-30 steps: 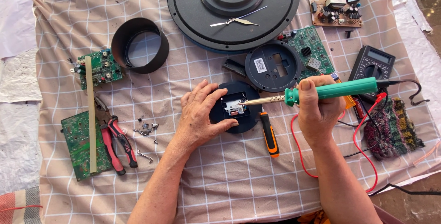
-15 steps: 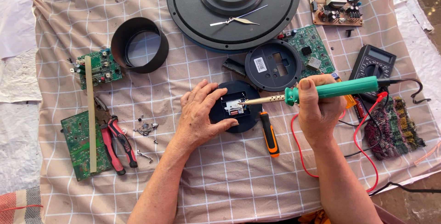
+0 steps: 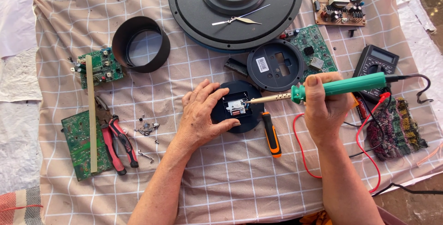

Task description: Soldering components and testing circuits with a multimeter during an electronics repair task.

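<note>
My left hand rests on a small round black clock mechanism housing and steadies it on the checked cloth. Inside the housing sits a small white and metal part. My right hand grips a green-handled soldering iron, held level. Its metal tip touches the white part at the housing's middle. The iron's black cord runs off to the right.
A large black clock back with loose hands lies at the top. Around it lie a black ring, a round black cover, green circuit boards, red pliers, an orange screwdriver, a multimeter with red leads, and small screws.
</note>
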